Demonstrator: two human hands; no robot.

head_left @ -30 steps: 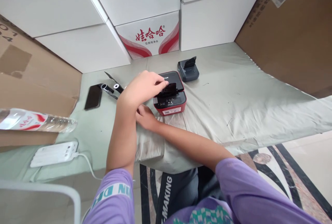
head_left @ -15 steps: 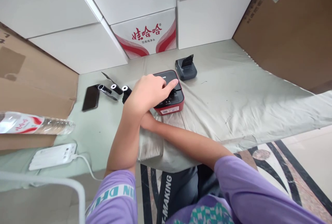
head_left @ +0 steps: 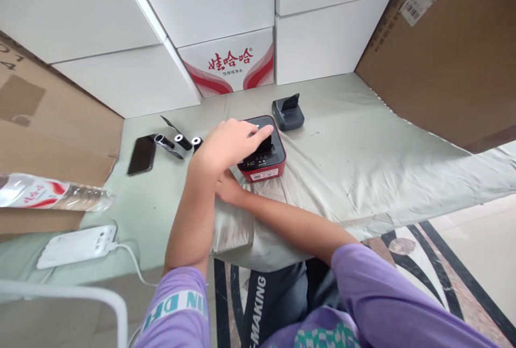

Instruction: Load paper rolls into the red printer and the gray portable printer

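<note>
Your left hand (head_left: 231, 143) lies on top of the red printer (head_left: 264, 161), fingers stretched flat across its black lid, gripping nothing. Your right hand (head_left: 228, 189) sits against the printer's near left side, mostly hidden under your left forearm; its grip cannot be told. The printer stands on the pale cloth (head_left: 363, 160), with a grey printer (head_left: 287, 113) just beyond and black rolls (head_left: 182, 142) to the left.
</note>
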